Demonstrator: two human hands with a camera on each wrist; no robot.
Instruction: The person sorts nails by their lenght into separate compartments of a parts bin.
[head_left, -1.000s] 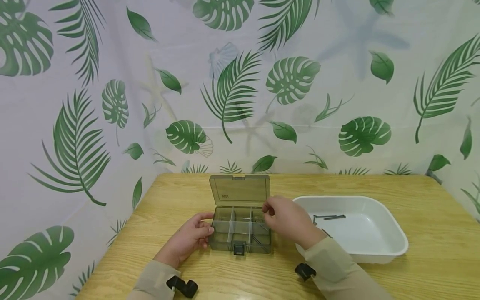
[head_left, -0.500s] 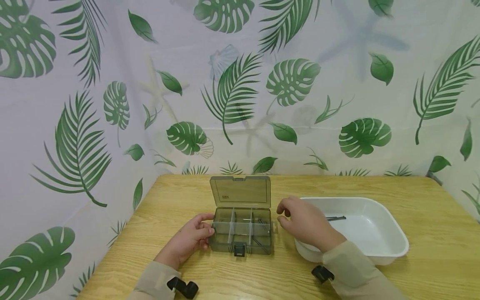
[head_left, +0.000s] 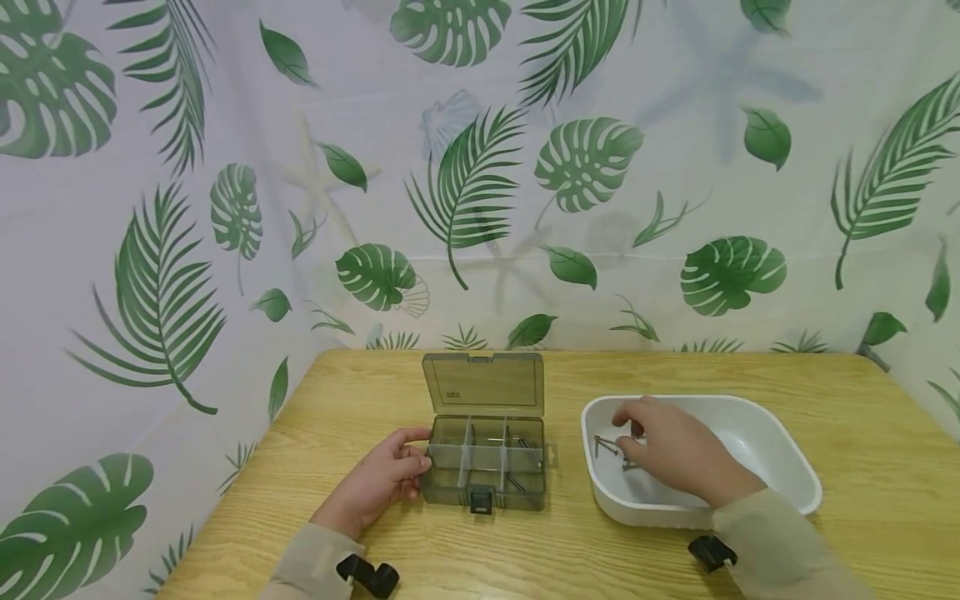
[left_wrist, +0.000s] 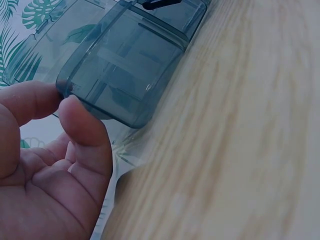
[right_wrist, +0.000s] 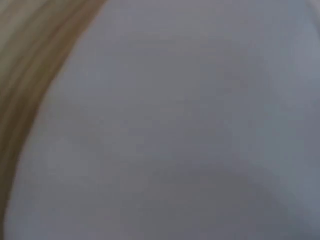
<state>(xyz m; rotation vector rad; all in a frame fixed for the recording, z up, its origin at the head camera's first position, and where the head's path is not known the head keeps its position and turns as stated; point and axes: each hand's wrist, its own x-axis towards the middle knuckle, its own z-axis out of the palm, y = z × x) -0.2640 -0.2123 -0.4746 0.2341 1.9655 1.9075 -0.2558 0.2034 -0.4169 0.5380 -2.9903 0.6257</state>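
Note:
A smoky clear compartment box (head_left: 442,497) stands on the table with its lid (head_left: 483,387) raised at the back. My left hand (head_left: 378,477) pinches the box's left side between thumb and index finger; the left wrist view shows both tips at its corner (left_wrist: 67,82). Dark screw-like pieces (head_left: 519,487) lie in the right-hand compartments. Over the left part of a white tray (head_left: 637,514), my right hand (head_left: 678,450) reaches down with loosely bent fingers, nothing visible held. Several thin metal screws (head_left: 606,447) lie beneath and beside its fingertips, partly hidden by the hand.
The wooden table (head_left: 450,567) ends at a leaf-patterned cloth (head_left: 480,308) behind. A strip of tabletop separates box and tray. Black wrist mounts (head_left: 712,552) sit on both sleeves. The right wrist view is blurred, mostly filled by a pale surface (right_wrist: 160,120).
My right hand has moved right, from the box's right compartments across the gap and into the white tray. My left hand has stayed at the box.

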